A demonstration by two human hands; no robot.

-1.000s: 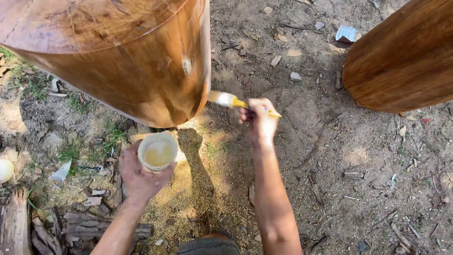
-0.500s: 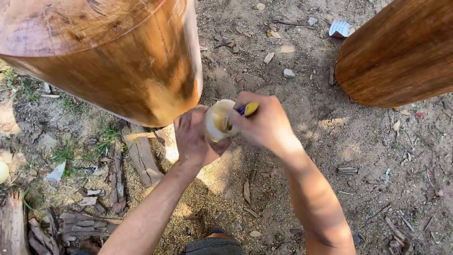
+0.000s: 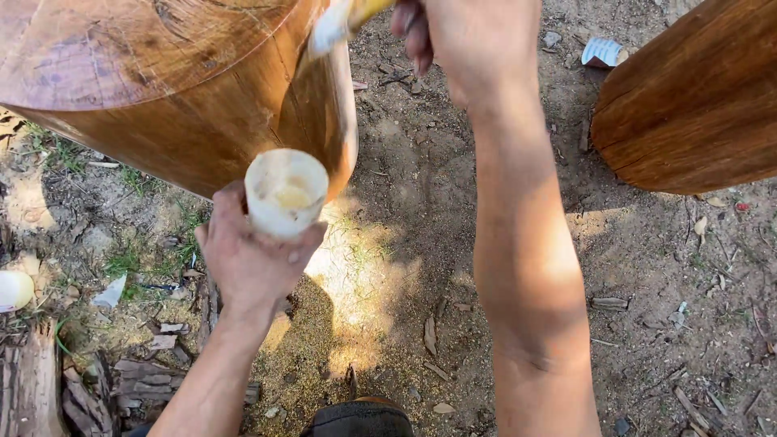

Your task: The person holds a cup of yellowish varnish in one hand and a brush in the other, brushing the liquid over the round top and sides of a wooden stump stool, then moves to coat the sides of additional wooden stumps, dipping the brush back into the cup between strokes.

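At the bottom edge, a dark rounded shoe tip (image 3: 360, 419) shows on the sandy, sawdust-strewn ground (image 3: 388, 324), which is littered with wood chips and dry leaves. To the left lies rough grey bark debris (image 3: 48, 388), with a small pale round object (image 3: 14, 289) at the frame's left edge.

Above that, the left hand (image 3: 247, 263) is wrapped from below around a small white plastic cup (image 3: 286, 193). The fingers and thumb close snugly on its lower wall, and the open mouth faces up, showing a yellowish liquid inside. The cup sits just in front of the lower edge of a large, glossy reddish-brown wooden log section (image 3: 178, 89), close to its side but whether it touches cannot be told.

Farther up, the right forearm stretches away to the right hand (image 3: 469, 40) at the top edge. Its fingers are curled tight on the yellow handle of a paintbrush (image 3: 344, 20), whose pale bristles stick out to the left of the fist and lie against the upper side of the log.

To the right stands a second reddish-brown log (image 3: 696, 105), well apart from the first. Beyond it, a crumpled white scrap (image 3: 603, 53) lies on the dirt.
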